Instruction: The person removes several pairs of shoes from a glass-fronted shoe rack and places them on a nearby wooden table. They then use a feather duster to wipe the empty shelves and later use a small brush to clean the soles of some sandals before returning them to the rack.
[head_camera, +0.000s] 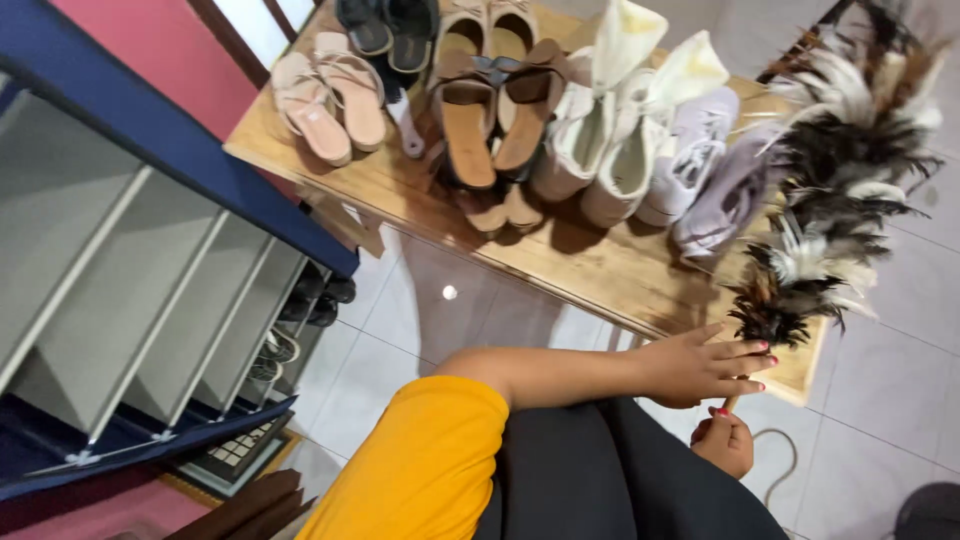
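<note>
The right hand (722, 440) is closed around the thin handle of a feather duster (830, 190), whose brown, black and white plumes rise over the right end of the wooden tabletop (600, 270). The left hand (705, 365) lies flat, fingers spread, touching the tabletop's near edge and holding nothing. The duster looks very light, its feathers soft and easily bent, so the stiff handle is the place to grip. Just left of the plumes stand pale lilac sneakers (700, 165), white boots (605, 130), brown sandals (490, 115) and pink sandals (330, 95). A grey shoe rack (150, 290) stands at left.
</note>
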